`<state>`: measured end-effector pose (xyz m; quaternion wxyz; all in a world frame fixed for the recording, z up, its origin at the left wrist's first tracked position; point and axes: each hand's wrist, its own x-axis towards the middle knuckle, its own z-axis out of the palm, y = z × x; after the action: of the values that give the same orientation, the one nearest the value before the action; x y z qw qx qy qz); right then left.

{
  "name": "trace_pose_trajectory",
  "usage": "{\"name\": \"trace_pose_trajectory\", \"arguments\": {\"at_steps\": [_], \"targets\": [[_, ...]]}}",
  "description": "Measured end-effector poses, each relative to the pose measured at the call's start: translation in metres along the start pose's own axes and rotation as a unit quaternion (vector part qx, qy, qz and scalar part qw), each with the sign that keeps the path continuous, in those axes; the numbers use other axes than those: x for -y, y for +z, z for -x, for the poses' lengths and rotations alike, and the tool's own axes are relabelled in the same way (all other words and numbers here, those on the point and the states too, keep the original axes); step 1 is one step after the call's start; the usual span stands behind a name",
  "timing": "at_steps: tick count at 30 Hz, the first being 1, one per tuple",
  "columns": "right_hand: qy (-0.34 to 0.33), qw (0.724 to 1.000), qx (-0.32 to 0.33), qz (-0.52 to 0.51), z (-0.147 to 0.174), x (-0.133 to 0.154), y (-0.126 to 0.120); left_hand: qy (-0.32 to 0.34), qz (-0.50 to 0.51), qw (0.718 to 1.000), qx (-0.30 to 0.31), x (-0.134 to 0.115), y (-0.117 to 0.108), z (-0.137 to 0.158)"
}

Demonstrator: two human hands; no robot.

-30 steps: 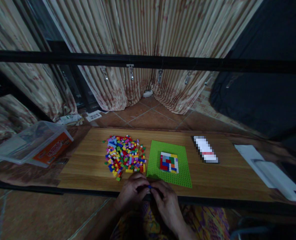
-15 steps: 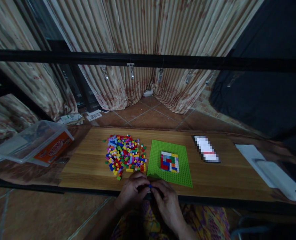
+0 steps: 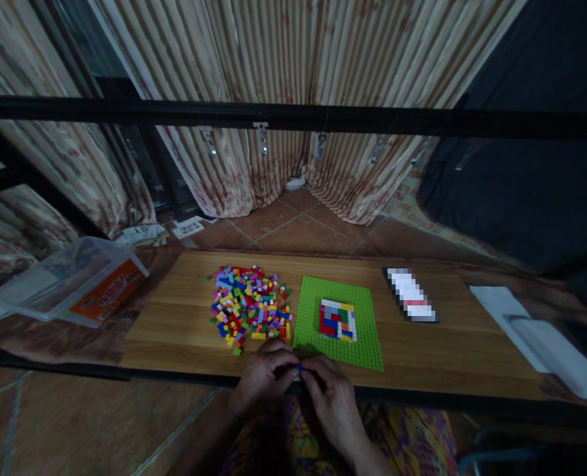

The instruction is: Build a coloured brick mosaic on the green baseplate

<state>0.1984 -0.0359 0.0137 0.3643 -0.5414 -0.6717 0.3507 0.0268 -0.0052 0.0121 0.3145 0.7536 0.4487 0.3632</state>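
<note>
At the table's near edge, my left hand (image 3: 265, 377) and my right hand (image 3: 330, 393) meet fingertip to fingertip. Both pinch a small blue toy brick (image 3: 299, 367), mostly covered by the fingers. Just beyond them lies a green studded baseplate (image 3: 305, 294). On it sits a low square build of multicoloured bricks (image 3: 337, 320), with white, red, blue, yellow and green pieces. A heap of loose toy bricks (image 3: 248, 304) spreads over the table to the left of the baseplate, beyond my left hand.
A blurred-out flat phone-like object (image 3: 412, 296) lies right of the baseplate on the wooden table (image 3: 447, 350). A clear plastic bin (image 3: 60, 271) with an orange label stands at the left. White flat items (image 3: 551, 350) rest at the right end. A dark bar (image 3: 293, 114) crosses above.
Both hands hold nearly the same pose around the blue brick, with only slight finger movement. The whole view has shifted very slightly.
</note>
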Motion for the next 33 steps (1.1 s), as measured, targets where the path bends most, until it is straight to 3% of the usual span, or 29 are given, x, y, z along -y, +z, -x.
{"name": "trace_pose_trajectory", "arguments": {"at_steps": [16, 26, 33], "targets": [[0.018, 0.999, -0.007, -0.037, 0.001, 0.002, -0.012, 0.002, -0.008, 1.000, 0.005, 0.000, 0.000, -0.001], [0.044, 0.984, -0.164, 0.052, -0.007, -0.036, -0.062, 0.004, -0.017, 1.000, -0.003, 0.000, 0.001, -0.002], [0.027, 0.977, -0.190, 0.096, -0.022, -0.037, -0.070, -0.004, -0.011, 1.000, -0.006, -0.002, 0.000, -0.002]]}}
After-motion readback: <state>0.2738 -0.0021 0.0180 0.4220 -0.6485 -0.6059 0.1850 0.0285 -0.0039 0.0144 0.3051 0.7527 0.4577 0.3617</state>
